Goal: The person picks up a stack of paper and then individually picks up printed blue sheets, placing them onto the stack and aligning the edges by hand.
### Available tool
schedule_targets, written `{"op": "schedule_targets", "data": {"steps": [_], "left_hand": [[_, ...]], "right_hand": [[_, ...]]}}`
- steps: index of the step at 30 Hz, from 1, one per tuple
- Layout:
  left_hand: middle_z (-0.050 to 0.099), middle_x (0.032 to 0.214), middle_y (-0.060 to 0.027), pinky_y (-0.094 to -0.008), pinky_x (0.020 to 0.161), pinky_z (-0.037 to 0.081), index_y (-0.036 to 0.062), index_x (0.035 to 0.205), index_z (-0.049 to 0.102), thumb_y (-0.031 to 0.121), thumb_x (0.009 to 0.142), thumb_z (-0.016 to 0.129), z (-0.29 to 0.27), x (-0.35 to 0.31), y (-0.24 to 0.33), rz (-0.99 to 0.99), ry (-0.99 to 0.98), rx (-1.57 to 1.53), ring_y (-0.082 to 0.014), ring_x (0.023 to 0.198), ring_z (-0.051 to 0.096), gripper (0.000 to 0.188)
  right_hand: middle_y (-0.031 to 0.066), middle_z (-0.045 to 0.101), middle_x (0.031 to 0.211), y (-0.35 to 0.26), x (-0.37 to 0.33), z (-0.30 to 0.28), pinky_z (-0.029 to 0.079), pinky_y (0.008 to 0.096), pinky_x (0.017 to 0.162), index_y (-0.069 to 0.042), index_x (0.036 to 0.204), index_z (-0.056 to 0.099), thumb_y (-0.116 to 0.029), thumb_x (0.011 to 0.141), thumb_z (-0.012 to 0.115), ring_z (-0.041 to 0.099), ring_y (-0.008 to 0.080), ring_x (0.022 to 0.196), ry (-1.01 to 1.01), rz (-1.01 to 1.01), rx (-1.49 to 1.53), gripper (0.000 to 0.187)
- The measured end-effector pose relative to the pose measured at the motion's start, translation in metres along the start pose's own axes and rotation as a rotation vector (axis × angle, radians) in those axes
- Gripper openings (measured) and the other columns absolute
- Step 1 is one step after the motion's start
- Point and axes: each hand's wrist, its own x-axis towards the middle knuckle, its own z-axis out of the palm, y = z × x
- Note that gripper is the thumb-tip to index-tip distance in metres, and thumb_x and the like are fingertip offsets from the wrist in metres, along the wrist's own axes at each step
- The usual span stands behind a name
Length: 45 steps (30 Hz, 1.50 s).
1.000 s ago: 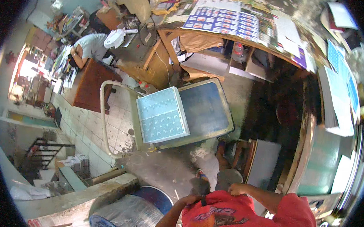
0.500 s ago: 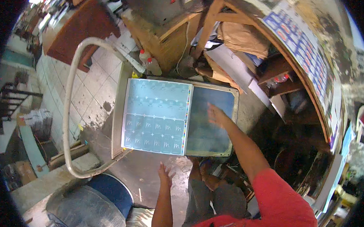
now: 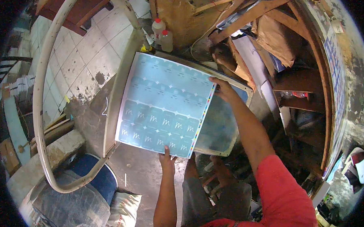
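A pale blue printed sheet (image 3: pixel 162 100) with rows of rounded card shapes lies over the left part of a blue panel (image 3: pixel 220 125) with a light rim. Whether other sheets lie beneath it, I cannot tell. My left hand (image 3: pixel 166 159) pinches the sheet's near edge, thumb on top and fingers partly hidden below. At the far right corner, my right hand (image 3: pixel 223 90) grips the sheet's edge beside a strip of colour patches. The sheet hides most of the panel's left part.
A bent white metal tube (image 3: pixel 40 91) rises at the panel's left. Two bottles with red caps (image 3: pixel 165 40) stand beyond it, near a wooden cabinet (image 3: pixel 178 20). Shelves with papers (image 3: pixel 297 80) line the right. A blue drum (image 3: pixel 106 173) and a pale sack (image 3: pixel 125 210) are at lower left.
My left hand has moved up to the sheet's near edge and taken hold. My right hand has moved from above the panel to the sheet's far right corner. The view has turned and come closer.
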Motion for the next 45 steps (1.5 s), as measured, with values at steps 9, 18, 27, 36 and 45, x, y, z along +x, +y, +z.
{"op": "schedule_targets", "data": {"steps": [9,18,27,36,45], "left_hand": [[0.044,0.146,-0.0130,-0.0567,0.100,0.045,0.0159,0.152,0.026,0.051,0.090,0.069,-0.002,0.005,-0.007,0.013,0.010,0.029,-0.0336,0.131,0.047,0.083],[0.040,0.148,-0.0130,-0.0571,0.102,0.043,0.0154,0.151,0.029,0.045,0.094,0.065,-0.015,0.014,-0.016,0.006,-0.036,-0.080,-0.0331,0.133,0.044,0.074],[0.042,0.149,-0.0085,-0.0595,0.105,0.039,0.0162,0.151,0.030,0.048,0.093,0.065,-0.026,0.021,-0.015,-0.026,-0.076,-0.014,-0.0309,0.134,0.042,0.075],[0.044,0.147,-0.0100,-0.0479,0.109,0.038,0.0132,0.152,0.033,0.069,0.092,0.047,-0.031,0.003,0.017,0.052,-0.021,-0.243,-0.0312,0.131,0.045,0.083],[0.051,0.140,-0.0115,-0.0484,0.107,0.042,0.0089,0.147,0.039,0.070,0.095,0.039,-0.110,0.020,0.036,-0.067,0.013,-0.097,-0.0320,0.127,0.050,0.080]], "right_hand": [[0.0038,0.062,0.114,0.011,0.009,-0.022,0.042,0.0388,0.092,-0.015,0.121,0.060,-0.042,0.074,0.082,0.055,0.0195,0.109,-0.072,-0.056,0.012,0.059],[0.0079,0.057,0.131,0.016,0.000,-0.011,0.035,0.0429,0.104,-0.013,0.139,0.050,-0.080,0.079,0.058,0.049,0.0242,0.122,-0.079,-0.098,0.216,0.090],[0.0137,0.060,0.127,0.025,0.005,-0.013,0.040,0.0419,0.099,-0.004,0.138,0.048,-0.062,0.074,0.075,0.053,0.0278,0.118,-0.022,-0.243,-0.042,0.090],[0.0126,0.059,0.118,0.135,-0.108,-0.030,0.046,0.0372,0.096,0.001,0.134,0.047,-0.025,0.077,0.077,0.058,0.0254,0.110,0.213,-0.201,0.307,0.069],[0.0138,0.046,0.144,0.233,-0.136,-0.146,0.041,0.0490,0.104,-0.007,0.147,0.041,-0.060,0.087,0.064,0.042,0.0296,0.135,-0.199,0.297,-0.014,0.083]]}}
